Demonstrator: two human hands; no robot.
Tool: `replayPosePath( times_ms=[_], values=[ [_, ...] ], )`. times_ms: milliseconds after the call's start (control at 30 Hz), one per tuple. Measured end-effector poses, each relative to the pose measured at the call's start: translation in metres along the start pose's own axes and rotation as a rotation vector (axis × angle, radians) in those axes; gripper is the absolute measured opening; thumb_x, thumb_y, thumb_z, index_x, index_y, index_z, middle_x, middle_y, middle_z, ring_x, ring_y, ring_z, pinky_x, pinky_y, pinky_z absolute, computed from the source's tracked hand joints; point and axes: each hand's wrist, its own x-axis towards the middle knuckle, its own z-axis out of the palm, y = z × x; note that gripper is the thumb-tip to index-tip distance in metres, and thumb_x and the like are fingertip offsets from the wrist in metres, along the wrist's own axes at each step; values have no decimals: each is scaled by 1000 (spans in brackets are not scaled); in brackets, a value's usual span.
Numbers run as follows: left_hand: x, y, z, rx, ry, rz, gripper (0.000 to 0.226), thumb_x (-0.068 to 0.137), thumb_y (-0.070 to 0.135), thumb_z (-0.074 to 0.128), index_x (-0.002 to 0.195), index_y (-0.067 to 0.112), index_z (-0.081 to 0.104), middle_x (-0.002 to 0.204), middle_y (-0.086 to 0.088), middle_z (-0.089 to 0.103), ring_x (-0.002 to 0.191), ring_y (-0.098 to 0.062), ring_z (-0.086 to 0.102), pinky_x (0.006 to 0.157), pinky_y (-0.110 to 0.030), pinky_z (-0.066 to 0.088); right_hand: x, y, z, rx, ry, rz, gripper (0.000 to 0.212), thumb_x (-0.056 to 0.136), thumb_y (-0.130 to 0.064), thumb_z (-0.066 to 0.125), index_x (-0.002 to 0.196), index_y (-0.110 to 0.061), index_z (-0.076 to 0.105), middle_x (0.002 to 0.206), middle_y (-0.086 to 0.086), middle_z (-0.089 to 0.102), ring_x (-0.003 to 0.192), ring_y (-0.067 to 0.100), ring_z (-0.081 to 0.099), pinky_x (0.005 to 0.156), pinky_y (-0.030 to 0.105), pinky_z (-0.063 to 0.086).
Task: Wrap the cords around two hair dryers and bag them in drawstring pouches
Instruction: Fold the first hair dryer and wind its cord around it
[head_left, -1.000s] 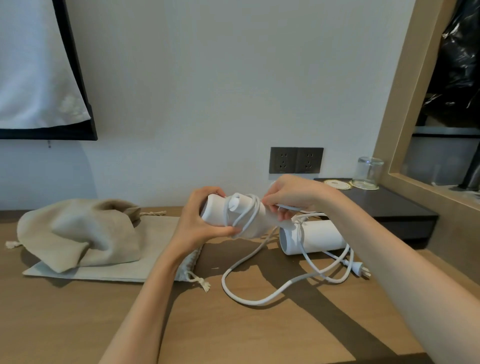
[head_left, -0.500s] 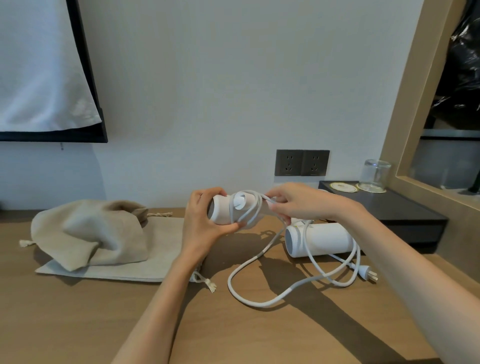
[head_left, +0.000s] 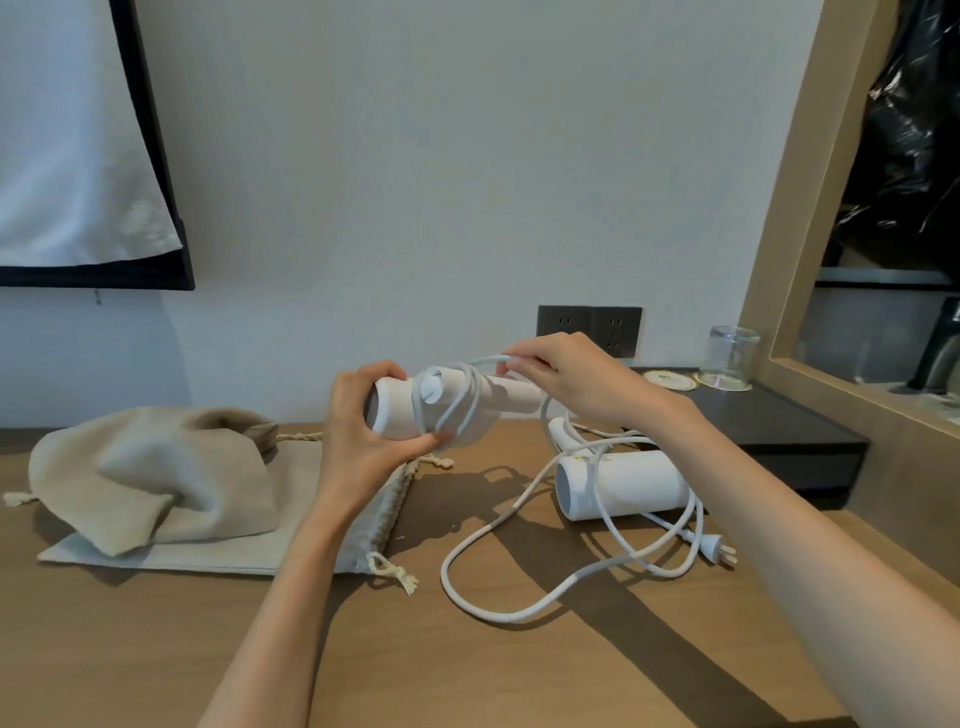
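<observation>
I am watching the left hand (head_left: 358, 431) gripping the first hair dryer (head_left: 395, 410) in the air over the middle of the table (head_left: 156, 649), its fingers (head_left: 376, 371) curling over the blunt end and the thumb pressing from below. The right hand (head_left: 576, 384) is pinching the cord (head_left: 470, 397) between thumb and fingertips just above the handle, and a few turns are already crossing the body. The slack is dropping to the table and looping beside the second hair dryer (head_left: 623, 491), which is lying on its side toward the right edge; I cannot tell which strand belongs to which. The 2 pouches (head_left: 156, 478) are waiting toward the left edge, 1 bunched up on top of 1 lying flat. I am judging the shell hard, smooth and light enough for 1 hand but liable to slip. The cord looks springy, so I am favouring a hold close to the body, keeping it taut.
</observation>
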Motion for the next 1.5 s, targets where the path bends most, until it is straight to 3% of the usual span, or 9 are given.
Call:
replayPosePath(
  times_ms=[133, 400, 600, 700, 833, 1000, 1200, 1433, 1500],
  values=[
    [-2, -1, 3, 35, 53, 20, 68, 48, 19, 94, 101, 31, 53, 104, 2, 48, 94, -2, 47, 72, -15, 42, 7, -12, 9, 262, -72, 37, 39, 102, -25, 39, 114, 8, 58, 62, 5, 42, 51, 10, 32, 45, 16, 26],
    [-1, 1, 4, -43, 176, -117, 65, 52, 20, 92, 102, 30, 52, 106, 1, 51, 92, -3, 49, 71, -5, 38, 10, -24, 37, 451, 101, 20, 33, 102, -24, 38, 115, -9, 64, 55, -7, 41, 46, 3, 36, 49, 27, 32],
    [1, -8, -1, -135, 217, -190, 65, 52, 34, 92, 101, 35, 50, 105, 5, 51, 97, -21, 58, 71, -46, 57, 12, -27, 45, 866, 220, 179, 32, 103, -19, 36, 116, -9, 63, 54, -5, 34, 43, 4, 27, 41, 20, 19],
    [2, -6, -3, -102, 240, -195, 65, 52, 32, 92, 100, 34, 50, 106, 2, 51, 95, -16, 56, 68, -42, 57, 12, -29, 48, 693, 215, 58, 30, 103, -21, 38, 120, -24, 62, 50, -19, 46, 48, -1, 42, 48, 13, 26],
    [-1, 3, 0, -30, 212, -171, 62, 56, 24, 90, 102, 29, 50, 106, -2, 48, 87, 11, 45, 67, -4, 39, 9, -30, 53, 443, 212, -63, 32, 102, -20, 38, 122, -15, 63, 54, -32, 49, 62, -8, 47, 58, 13, 32],
    [-1, 3, 0, -187, 213, -297, 61, 55, 31, 92, 99, 37, 51, 104, 7, 52, 97, -13, 58, 71, -35, 58, 5, -24, 57, 409, 146, -89, 38, 103, -27, 37, 140, -34, 42, 109, -23, 62, 100, -4, 53, 74, 8, 39],
    [2, 14, -4, -602, 315, -602, 53, 65, 12, 85, 103, 25, 50, 104, -1, 52, 94, -20, 62, 61, -33, 60, -10, -13, 73, 170, 12, -167, 44, 102, -37, 29, 131, -63, 6, 58, 1, 45, 55, 21, 46, 53, 34, 35],
    [6, 20, 0, -941, 358, -823, 69, 61, 19, 82, 122, 18, 50, 116, -10, 58, 99, -21, 63, 62, -29, 58, -13, 8, 83, 7, -74, -250, 56, 100, -44, 20, 128, -71, -19, 63, 9, 56, 59, 21, 57, 63, 39, 52],
    [8, 20, -2, -1028, 380, -852, 56, 67, 17, 79, 117, 20, 52, 112, -9, 60, 98, -19, 63, 59, -27, 57, -13, 13, 80, 26, -82, -262, 55, 102, -38, 25, 134, -67, -9, 62, -11, 51, 60, 5, 53, 64, 27, 49]
  ],
)
